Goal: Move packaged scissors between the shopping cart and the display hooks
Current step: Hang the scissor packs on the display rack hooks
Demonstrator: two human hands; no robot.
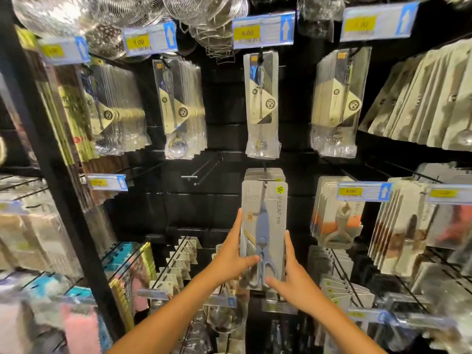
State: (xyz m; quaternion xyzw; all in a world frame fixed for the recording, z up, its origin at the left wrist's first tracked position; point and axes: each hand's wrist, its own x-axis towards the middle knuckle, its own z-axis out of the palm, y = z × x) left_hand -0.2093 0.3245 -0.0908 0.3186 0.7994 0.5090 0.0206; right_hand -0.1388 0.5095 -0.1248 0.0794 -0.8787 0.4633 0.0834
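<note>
Scissors pack [263, 233] between both hands

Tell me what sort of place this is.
Most likely a shop's kitchenware aisle: price tags over display hooks, rows of packaged utensils, and both hands, left hand and right hand, holding packaged scissors.

Left shelf goods [38, 238] blurred beyond recognition.

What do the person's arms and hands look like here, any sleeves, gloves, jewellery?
Both forearms are bare as far as the frame shows: no sleeves in view. The left hand and right hand wear no gloves, and no rings, watch or bands are visible on the fingers or wrists.
</note>
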